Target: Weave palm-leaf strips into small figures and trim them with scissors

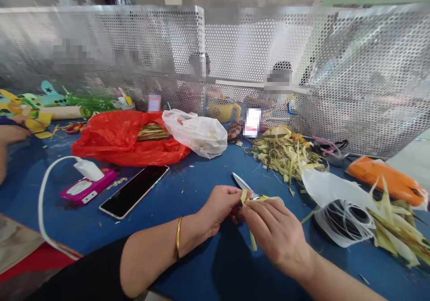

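Observation:
Close together above the blue table, my left hand [221, 207] and my right hand [273, 227] pinch a pale yellow-green leaf strip [243, 196] between their fingertips. One end of the strip [253, 242] hangs down below the fingers. Behind my hands lies a pair of scissors [240, 181], its blade pointing up and left; the handles are mostly hidden by my right hand. A pile of dried leaf scraps [285, 153] lies beyond, to the right. A gold bangle [178, 237] circles my left wrist.
At left are a black-screened phone [134, 192], a magenta power strip [89, 187] with a white cable [42, 202], and a red bag [110, 135]. A white bag [201, 133] sits mid-back. A spool [344, 222] stands right. A perforated metal screen [134, 45] closes the back. Another person's hand [11, 135] shows far left.

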Demonstrator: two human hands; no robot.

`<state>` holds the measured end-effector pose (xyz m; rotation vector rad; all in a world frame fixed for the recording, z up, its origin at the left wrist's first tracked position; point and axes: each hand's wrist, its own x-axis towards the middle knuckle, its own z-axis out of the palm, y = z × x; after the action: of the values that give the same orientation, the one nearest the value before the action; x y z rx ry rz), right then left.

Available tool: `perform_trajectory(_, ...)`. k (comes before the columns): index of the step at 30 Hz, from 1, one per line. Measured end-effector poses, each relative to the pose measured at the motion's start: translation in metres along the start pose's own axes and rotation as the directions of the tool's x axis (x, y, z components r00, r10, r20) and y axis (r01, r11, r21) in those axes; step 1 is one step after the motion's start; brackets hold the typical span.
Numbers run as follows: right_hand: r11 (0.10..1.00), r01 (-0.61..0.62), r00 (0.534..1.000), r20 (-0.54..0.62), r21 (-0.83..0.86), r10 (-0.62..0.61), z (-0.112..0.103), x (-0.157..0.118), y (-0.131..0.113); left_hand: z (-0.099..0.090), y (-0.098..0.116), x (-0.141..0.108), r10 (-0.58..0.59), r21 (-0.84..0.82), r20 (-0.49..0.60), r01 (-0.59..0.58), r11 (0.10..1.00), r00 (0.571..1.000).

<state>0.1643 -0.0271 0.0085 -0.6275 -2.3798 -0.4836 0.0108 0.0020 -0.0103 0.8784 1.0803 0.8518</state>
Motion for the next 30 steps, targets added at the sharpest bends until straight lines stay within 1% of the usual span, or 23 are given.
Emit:
perform_trajectory(3,0.999,-0.04,0.999,0.034,0.002,0.04,0.003,0.0,-0.001,0.003,0.001,-0.002,-0.003,0.002,-0.011,0.003,1.0,1.0)
perform_trajectory(5,0.999,-0.041,0.998,0.045,-0.001,0.041,0.006,-0.001,0.0,0.003,0.001,-0.003,-0.026,-0.033,0.002,0.026,0.999,1.0)
perform_trajectory(9,0.995,-0.084,0.994,0.059,-0.046,0.087,0.009,-0.004,0.004,0.0,0.002,-0.001,-0.081,-0.201,0.083,0.096,0.975,0.993)
perform_trajectory(11,0.991,-0.106,0.99,0.084,-0.079,0.113,0.01,-0.006,0.006,-0.002,0.003,0.001,-0.12,-0.281,0.1,0.144,0.949,0.988)
perform_trajectory(13,0.99,-0.09,0.989,0.109,-0.111,0.102,0.011,-0.007,0.007,-0.003,0.003,0.001,-0.131,-0.32,0.116,0.162,0.934,0.985)
perform_trajectory(17,0.991,0.006,0.983,0.181,-0.131,0.018,0.014,-0.01,0.006,-0.001,0.0,-0.001,-0.048,-0.282,0.149,0.089,0.955,0.988)
perform_trajectory(20,0.993,0.01,0.986,0.166,-0.121,0.01,0.017,-0.01,0.003,0.0,-0.002,-0.002,-0.021,-0.253,0.122,0.052,0.966,0.992)
perform_trajectory(22,0.994,0.036,0.988,0.156,-0.107,-0.019,0.018,-0.008,0.001,0.001,-0.002,-0.003,-0.026,-0.256,0.12,0.056,0.965,0.992)
perform_trajectory(25,0.989,0.12,0.972,0.215,-0.09,-0.099,0.021,-0.004,-0.003,0.001,-0.002,-0.002,-0.071,-0.288,0.115,0.102,0.952,0.991)
perform_trajectory(26,0.988,0.13,0.966,0.236,-0.089,-0.105,0.022,-0.003,-0.004,0.001,-0.003,-0.002,-0.083,-0.298,0.109,0.113,0.948,0.991)
perform_trajectory(28,0.99,0.11,0.96,0.269,-0.093,-0.081,0.025,-0.002,-0.005,0.001,-0.004,-0.001,-0.081,-0.306,0.103,0.109,0.946,0.991)
perform_trajectory(30,0.993,0.076,0.959,0.279,-0.089,-0.049,0.026,-0.002,-0.005,0.001,-0.005,-0.001,-0.064,-0.3,0.13,0.101,0.949,0.989)
